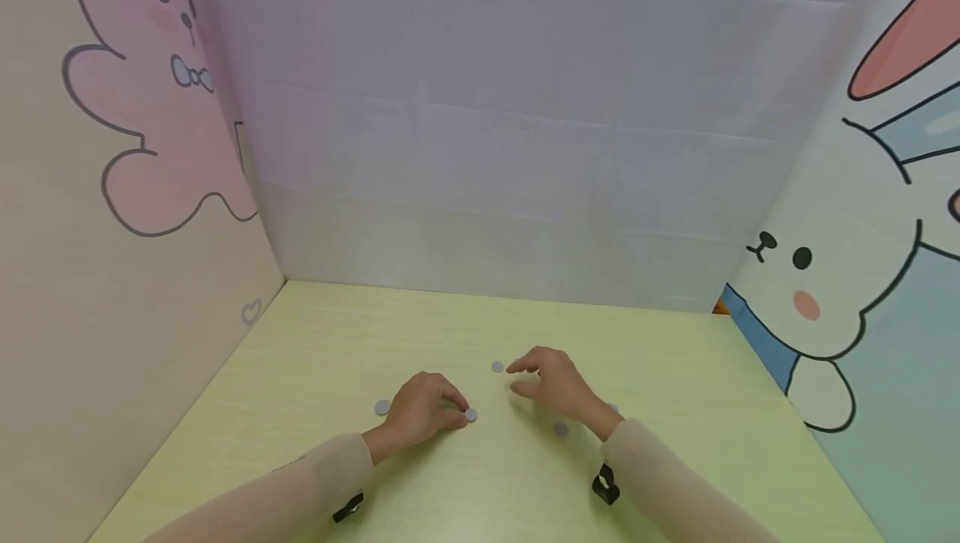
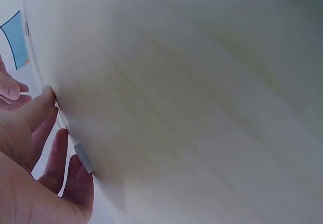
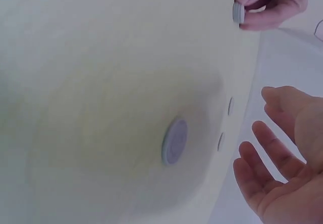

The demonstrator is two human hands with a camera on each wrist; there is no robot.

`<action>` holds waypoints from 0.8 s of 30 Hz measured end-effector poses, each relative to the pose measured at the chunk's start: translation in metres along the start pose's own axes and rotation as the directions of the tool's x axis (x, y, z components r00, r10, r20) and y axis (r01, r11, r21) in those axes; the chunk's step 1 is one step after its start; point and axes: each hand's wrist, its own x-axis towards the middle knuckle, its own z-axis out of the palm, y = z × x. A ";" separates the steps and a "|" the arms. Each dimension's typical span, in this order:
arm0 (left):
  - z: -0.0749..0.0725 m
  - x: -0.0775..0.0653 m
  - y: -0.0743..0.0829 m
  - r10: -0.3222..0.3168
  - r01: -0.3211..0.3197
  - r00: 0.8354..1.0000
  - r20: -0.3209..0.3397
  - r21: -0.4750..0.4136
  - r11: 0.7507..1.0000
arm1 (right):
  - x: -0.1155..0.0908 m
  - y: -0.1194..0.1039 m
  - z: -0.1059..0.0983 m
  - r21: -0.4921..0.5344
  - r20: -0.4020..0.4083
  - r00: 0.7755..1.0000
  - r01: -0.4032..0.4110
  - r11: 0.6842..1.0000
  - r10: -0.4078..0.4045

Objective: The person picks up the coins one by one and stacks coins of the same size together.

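Note:
Near the middle of the table, my left hand [image 1: 423, 408] pinches a small stack of round grey discs [image 1: 471, 415] between thumb and fingers. The layers of that stack [image 3: 238, 13] show in the right wrist view. Behind the left hand lies another grey disc [image 1: 382, 407], which appears edge-on as a thicker grey piece [image 2: 84, 158] close to the lower fingers in the left wrist view. My right hand [image 1: 557, 383] hovers with spread fingers and holds nothing. A flat grey disc [image 1: 497, 366] lies just beyond its fingertips.
One more disc [image 1: 561, 429] lies below the right wrist, and another [image 1: 612, 407] is partly hidden by the right forearm. Fabric walls with cartoon animals [image 1: 817, 276] border the pale yellow table [image 1: 480, 493] at the left, back and right.

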 end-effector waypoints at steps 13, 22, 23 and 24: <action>-0.001 0.000 0.001 -0.001 0.001 1.000 0.004 -0.002 1.000 | 0.026 0.020 0.006 -0.067 0.033 0.999 -0.001 0.998 0.003; -0.003 0.000 -0.002 0.016 -0.016 1.000 0.003 -0.022 1.000 | 0.044 0.022 0.015 -0.146 0.064 0.996 -0.053 0.988 0.063; -0.003 0.000 -0.002 0.017 -0.017 1.000 0.003 -0.022 1.000 | 0.045 0.022 0.016 -0.147 0.075 0.994 -0.067 0.987 0.079; -0.003 0.000 -0.002 0.018 -0.018 1.000 0.003 -0.023 1.000 | 0.046 0.023 0.017 -0.146 0.083 0.992 -0.077 0.986 0.090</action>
